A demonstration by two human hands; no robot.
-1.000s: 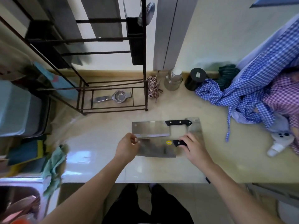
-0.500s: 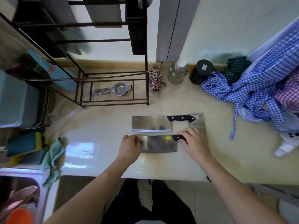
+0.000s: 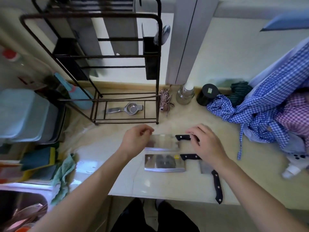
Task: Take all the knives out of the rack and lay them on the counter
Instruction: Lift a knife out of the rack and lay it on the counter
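Observation:
Three black-handled knives lie on the pale counter [image 3: 103, 153]. The far cleaver [image 3: 164, 142] and the near cleaver [image 3: 164, 163], which has a yellow sticker, lie side by side. A third knife [image 3: 217, 186] points its handle at the front edge, its blade partly under my right wrist. My left hand [image 3: 136, 139] hovers loosely curled over the far cleaver's left end and holds nothing. My right hand [image 3: 206, 144] hangs over that cleaver's handle with fingers apart. The black wire rack [image 3: 158, 72] stands behind, with a dark holder box [image 3: 151, 61] and a spoon [image 3: 164, 33] in it.
A metal strainer [image 3: 132, 108] lies in the rack's base. A glass jar [image 3: 185, 95], a black canister [image 3: 208, 94] and checked cloths [image 3: 260, 111] fill the back right. A white controller [image 3: 296, 162] lies right. A blue tub [image 3: 25, 114], green rag [image 3: 64, 171] and sink [image 3: 20, 210] are left.
Both hands have let go of the near cleaver, which now lies flat, and moved away from me over the far cleaver. The view has tilted up toward the rack.

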